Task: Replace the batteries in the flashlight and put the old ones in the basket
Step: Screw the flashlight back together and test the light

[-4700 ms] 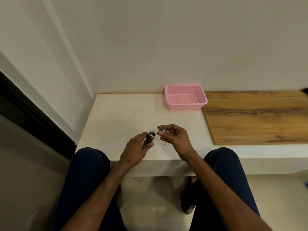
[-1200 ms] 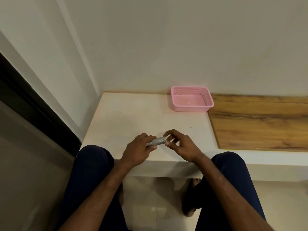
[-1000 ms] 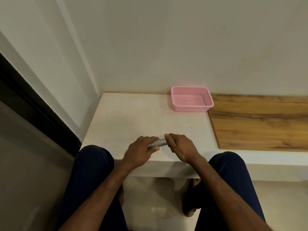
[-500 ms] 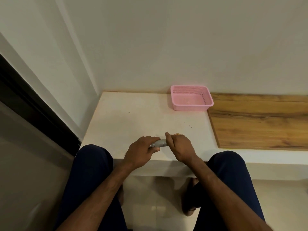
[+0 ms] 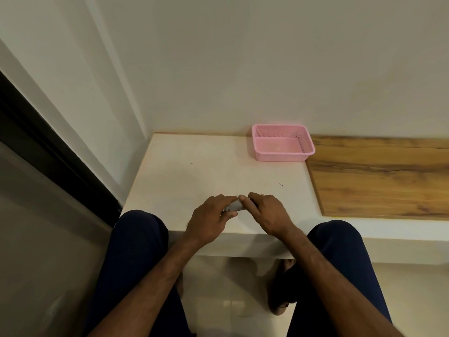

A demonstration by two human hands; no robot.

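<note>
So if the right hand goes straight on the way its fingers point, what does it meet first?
The right hand points left along the flashlight, so it would likely meet the left hand first; their fingertips nearly touch already.

plain pale wall, white ledge, wood panel, tiled floor

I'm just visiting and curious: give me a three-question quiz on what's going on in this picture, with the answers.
1. True or false: the basket stands on the wooden board.
2. What do both hands grip? A) a cup B) the flashlight C) a pen
3. Fill in: the left hand and right hand work over the table's ____ edge.

Key
1. False: it stands on the white table, beside the board.
2. B
3. Near (front).
</note>
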